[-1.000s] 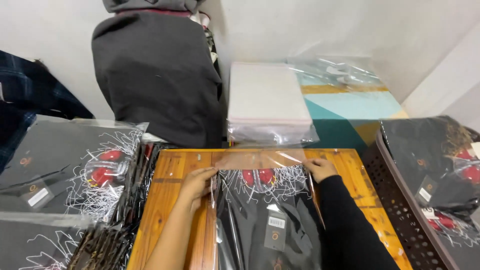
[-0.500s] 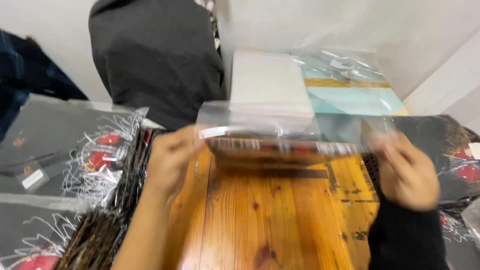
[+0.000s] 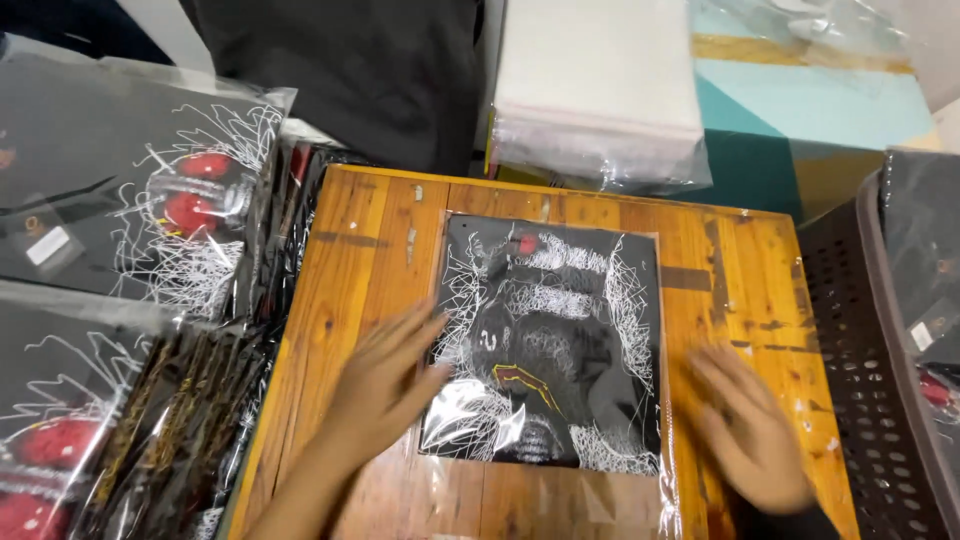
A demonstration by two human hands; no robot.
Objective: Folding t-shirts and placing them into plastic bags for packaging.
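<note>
A black folded garment with a white web print, sealed in a clear plastic bag (image 3: 555, 345), lies flat on the small wooden table (image 3: 370, 250). My left hand (image 3: 385, 385) rests open on the table with its fingertips on the bag's left edge. Over by the bag's right edge, my right hand (image 3: 750, 430) lies open and flat on the wood; it is blurred. Neither hand grips anything.
Stacks of bagged black garments with red and white prints (image 3: 130, 210) lie to the left. A pile of empty clear bags (image 3: 595, 90) sits behind the table. A dark perforated basket (image 3: 880, 370) holding more bagged garments stands at the right. A black garment (image 3: 350, 70) hangs behind.
The bagged garment was lifted off the table and turned over, then laid flat again with a different print side up. Both hands have let go and now rest beside it.
</note>
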